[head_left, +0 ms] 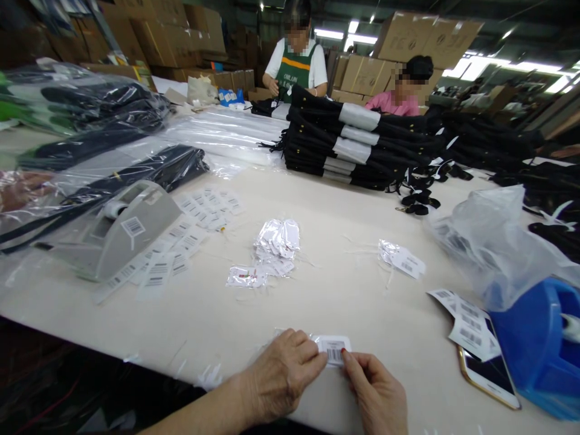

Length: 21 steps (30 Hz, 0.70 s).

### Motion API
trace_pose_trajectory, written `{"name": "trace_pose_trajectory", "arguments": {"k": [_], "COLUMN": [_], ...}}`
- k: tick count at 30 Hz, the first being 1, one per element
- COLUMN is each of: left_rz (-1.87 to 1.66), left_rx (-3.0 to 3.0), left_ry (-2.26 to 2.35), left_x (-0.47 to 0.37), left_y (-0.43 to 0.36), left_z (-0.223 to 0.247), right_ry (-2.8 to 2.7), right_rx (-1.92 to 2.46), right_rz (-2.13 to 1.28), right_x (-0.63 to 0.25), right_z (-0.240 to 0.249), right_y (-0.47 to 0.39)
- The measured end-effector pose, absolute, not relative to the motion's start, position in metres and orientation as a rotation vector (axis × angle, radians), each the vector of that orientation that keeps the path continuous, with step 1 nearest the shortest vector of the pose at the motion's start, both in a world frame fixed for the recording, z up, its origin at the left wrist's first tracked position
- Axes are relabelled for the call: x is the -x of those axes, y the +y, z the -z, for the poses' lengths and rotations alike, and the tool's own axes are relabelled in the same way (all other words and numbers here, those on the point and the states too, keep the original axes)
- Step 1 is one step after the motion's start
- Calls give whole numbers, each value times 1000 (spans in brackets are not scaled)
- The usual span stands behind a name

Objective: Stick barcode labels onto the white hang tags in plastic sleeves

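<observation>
- Looking at those hands, what's the pose? Can't make out how tight the grip is.

- Left hand (287, 368) reaches in low, back of the hand up, fingers bent and bunched, nearly closed on the left end of a white tag (335, 346). Right hand (378, 389) is loosely curled, thumb with a red nail at the tag's right edge. So the tag's right between them, just over the desk (203, 329). How hard either one presses, no idea.

- Any writing?

- Barcode on the tag, print above it too tiny to read. More barcodes on the loose stickers (156, 272) off to the left hand's far left, by a grey dispenser (140, 223). Right of the right hand, a sticker sheet (471, 323) with barcodes overlaps a phone (493, 374), beside a blue dispenser (528, 344). Green apron (296, 67) way beyond both hands looks like "OMLUN".

- And the room?

- Pale desk, pretty busy lol. Pile of tags (277, 238) straight ahead of the left hand, smaller bunch of tags (403, 258) ahead of the right. Farther out, stacked black goods (312, 136) with pale bands, then a co-worker in pink (403, 107), cardboard boxes (365, 78) and strip lights.
</observation>
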<state>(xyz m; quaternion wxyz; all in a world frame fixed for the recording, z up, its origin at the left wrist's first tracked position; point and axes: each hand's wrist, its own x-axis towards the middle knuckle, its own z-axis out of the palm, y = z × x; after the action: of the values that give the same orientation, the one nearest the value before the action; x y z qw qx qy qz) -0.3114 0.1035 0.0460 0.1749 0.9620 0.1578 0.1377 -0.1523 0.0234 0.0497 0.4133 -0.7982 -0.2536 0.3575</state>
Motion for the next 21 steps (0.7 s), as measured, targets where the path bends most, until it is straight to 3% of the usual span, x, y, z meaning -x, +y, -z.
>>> {"name": "trace_pose_trajectory", "arguments": {"k": [15,21], "left_rz": [-398,-347], "left_rx": [-2782,-2887], "left_ry": [456,441], "left_x": [309,308], "left_y": [102,101], "left_z": [-45,-52], "right_ry": [-724,-1030], "right_rx": [2071,2198], "right_rz": [-866,-617], "right_x": [155,156], "right_z": [-50,-42], "right_y": [22,22]}}
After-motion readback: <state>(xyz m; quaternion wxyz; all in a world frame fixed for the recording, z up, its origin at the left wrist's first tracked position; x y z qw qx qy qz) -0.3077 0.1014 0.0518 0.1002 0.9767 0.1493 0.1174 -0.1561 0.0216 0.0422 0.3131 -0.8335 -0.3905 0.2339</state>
